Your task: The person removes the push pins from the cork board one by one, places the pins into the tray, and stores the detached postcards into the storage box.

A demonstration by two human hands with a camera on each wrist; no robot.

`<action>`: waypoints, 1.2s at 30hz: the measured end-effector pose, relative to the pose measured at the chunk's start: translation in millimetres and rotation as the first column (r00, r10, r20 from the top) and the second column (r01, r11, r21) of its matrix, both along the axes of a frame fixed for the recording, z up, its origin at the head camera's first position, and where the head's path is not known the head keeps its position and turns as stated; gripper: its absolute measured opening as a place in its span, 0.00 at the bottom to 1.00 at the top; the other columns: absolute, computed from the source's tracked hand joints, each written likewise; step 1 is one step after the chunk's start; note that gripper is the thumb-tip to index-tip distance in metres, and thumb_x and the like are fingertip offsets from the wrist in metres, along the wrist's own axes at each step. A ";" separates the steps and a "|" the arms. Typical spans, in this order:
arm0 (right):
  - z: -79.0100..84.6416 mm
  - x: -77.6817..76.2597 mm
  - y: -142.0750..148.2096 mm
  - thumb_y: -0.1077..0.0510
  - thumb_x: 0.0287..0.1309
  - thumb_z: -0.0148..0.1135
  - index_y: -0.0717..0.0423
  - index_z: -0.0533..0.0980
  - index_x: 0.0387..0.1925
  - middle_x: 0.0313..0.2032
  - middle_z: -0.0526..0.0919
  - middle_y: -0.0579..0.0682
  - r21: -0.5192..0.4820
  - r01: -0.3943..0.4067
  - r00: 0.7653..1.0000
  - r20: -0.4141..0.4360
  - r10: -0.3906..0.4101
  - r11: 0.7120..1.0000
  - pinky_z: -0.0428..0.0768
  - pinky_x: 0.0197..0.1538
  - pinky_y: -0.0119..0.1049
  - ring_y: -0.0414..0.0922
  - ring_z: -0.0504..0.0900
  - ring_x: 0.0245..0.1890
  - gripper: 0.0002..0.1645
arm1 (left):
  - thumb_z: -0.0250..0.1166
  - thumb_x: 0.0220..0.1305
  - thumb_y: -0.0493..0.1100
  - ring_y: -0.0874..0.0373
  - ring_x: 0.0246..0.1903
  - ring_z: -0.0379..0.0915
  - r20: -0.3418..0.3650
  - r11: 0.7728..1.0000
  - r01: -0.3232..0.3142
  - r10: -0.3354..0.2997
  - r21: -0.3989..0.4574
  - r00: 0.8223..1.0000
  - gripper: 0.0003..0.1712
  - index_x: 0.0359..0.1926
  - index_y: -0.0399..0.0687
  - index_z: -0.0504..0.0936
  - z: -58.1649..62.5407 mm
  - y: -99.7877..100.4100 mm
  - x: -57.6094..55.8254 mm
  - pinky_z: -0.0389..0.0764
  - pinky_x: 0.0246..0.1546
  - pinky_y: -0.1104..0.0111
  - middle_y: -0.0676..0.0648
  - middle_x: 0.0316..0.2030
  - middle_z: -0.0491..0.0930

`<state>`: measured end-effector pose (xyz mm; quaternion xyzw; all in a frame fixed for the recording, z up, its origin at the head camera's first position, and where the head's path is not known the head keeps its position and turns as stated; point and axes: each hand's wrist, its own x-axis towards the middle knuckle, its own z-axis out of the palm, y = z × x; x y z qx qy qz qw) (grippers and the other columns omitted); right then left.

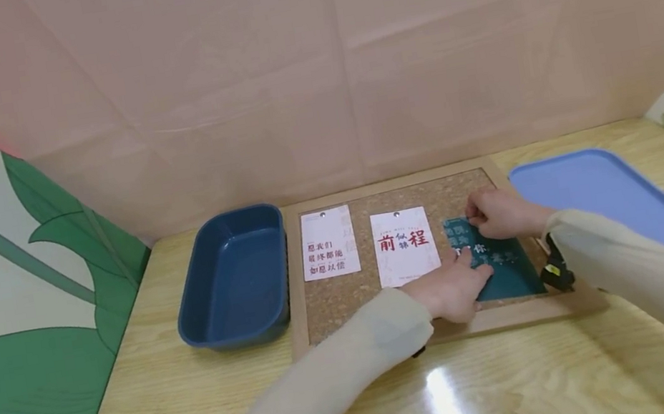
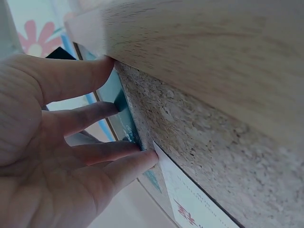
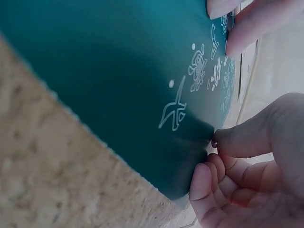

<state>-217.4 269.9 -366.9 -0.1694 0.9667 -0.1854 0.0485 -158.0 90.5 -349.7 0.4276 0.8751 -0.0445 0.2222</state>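
Note:
A dark green card (image 1: 505, 270) with pale writing lies on the right part of a framed corkboard (image 1: 348, 306). My left hand (image 1: 454, 287) rests on its left side with fingers extended, thumb toward the lower frame. In the left wrist view, the fingertips (image 2: 148, 156) touch the green card and reach the edge of the middle white card (image 2: 187, 194). At the green card's top edge my right hand (image 1: 502, 212) has curled fingers. There, in the right wrist view, thumb and fingers pinch a small dark pushpin (image 3: 214, 142), mostly hidden, against the card.
Another white card (image 1: 329, 243) hangs at the board's left, with a dark pin at its top. A dark blue basin (image 1: 241, 333) stands left of the board, and a light blue tray (image 1: 596, 187) lies to the right, partly behind the right forearm.

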 end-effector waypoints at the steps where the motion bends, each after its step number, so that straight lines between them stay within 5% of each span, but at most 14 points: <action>1: -0.2 -0.1 0.9 0.69 0.52 0.56 0.66 0.73 0.31 0.28 0.75 0.57 -0.002 -0.001 1.000 -0.006 0.001 1.000 0.73 0.33 0.44 0.49 0.71 0.28 0.03 | 0.55 0.69 0.54 0.52 0.74 0.39 -0.002 1.000 0.000 0.000 -0.002 1.000 0.35 0.74 0.62 0.54 0.3 0.3 0.0 0.57 0.68 0.69 0.46 0.75 0.46; 9: 1.3 5.9 1.3 0.70 0.54 0.60 0.69 0.78 0.35 0.30 0.82 0.58 -0.110 -0.012 0.999 -0.051 0.006 0.994 0.80 0.37 0.47 0.51 0.80 0.31 0.06 | 0.54 0.69 0.53 0.52 0.74 0.39 0.011 1.000 -0.005 0.005 -0.013 1.000 0.35 0.74 0.62 0.53 0.4 -1.9 0.7 0.57 0.68 0.69 0.46 0.75 0.45; 21: 2.7 12.8 -5.5 0.68 0.54 0.64 0.69 0.82 0.34 0.32 0.84 0.60 -0.036 0.024 0.988 -0.149 -0.029 0.999 0.81 0.39 0.49 0.53 0.83 0.33 0.07 | 0.52 0.70 0.53 0.52 0.75 0.35 0.027 1.000 -0.010 0.010 -0.027 1.000 0.35 0.75 0.63 0.51 0.5 -2.2 -1.2 0.57 0.69 0.68 0.47 0.76 0.42; 28: 4.0 9.2 -8.7 0.68 0.55 0.63 0.69 0.82 0.31 0.30 0.84 0.61 -0.063 0.130 0.984 -0.118 -0.137 0.990 0.80 0.36 0.50 0.51 0.81 0.29 0.05 | 0.51 0.71 0.53 0.51 0.75 0.36 0.009 0.999 0.006 -0.006 -0.048 1.000 0.36 0.75 0.63 0.49 4.2 0.3 0.1 0.55 0.69 0.67 0.47 0.76 0.42; 36: 3.5 9.4 -5.7 0.66 0.54 0.63 0.66 0.81 0.28 0.26 0.83 0.58 -0.048 0.129 0.984 -0.116 -0.134 0.990 0.78 0.33 0.49 0.48 0.78 0.25 0.05 | 0.50 0.71 0.52 0.51 0.75 0.34 0.037 0.998 -0.022 0.024 -0.053 0.999 0.36 0.75 0.65 0.47 5.7 1.9 3.1 0.56 0.69 0.67 0.47 0.76 0.39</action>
